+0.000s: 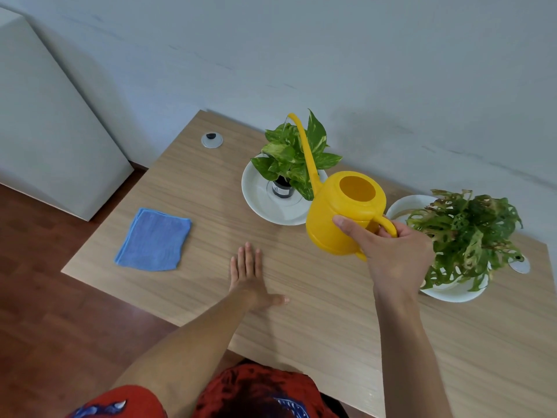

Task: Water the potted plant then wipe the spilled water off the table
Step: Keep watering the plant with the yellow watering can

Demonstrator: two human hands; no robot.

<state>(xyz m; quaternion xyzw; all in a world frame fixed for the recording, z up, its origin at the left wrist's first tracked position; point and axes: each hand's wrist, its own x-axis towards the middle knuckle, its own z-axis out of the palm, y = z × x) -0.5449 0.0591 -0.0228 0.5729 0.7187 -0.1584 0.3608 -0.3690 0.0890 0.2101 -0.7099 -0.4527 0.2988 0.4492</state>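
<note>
Item: watering step, in progress.
- Yellow watering can [343, 212] gripped at handle by right hand [391, 251], thumb pressed on body; can tipped, spout tip held over pothos plant [294, 158] at 12 o'clock on table [301, 297]; thin stream seen at tip.
- Left hand [250, 276] laid flat, fingers straight, nothing held.
- Blue cloth [153, 239] folded at 9 o'clock, untouched.
- Second plant [464, 236] noted at 3 o'clock.
- Next, judged: can to be levelled and set down, cloth fetched for wiping.

We see a wooden table [301, 297]. On it lie a blue cloth [153, 239], two white plates [259, 200] with plants, and our left hand [248, 276], flat.
</note>
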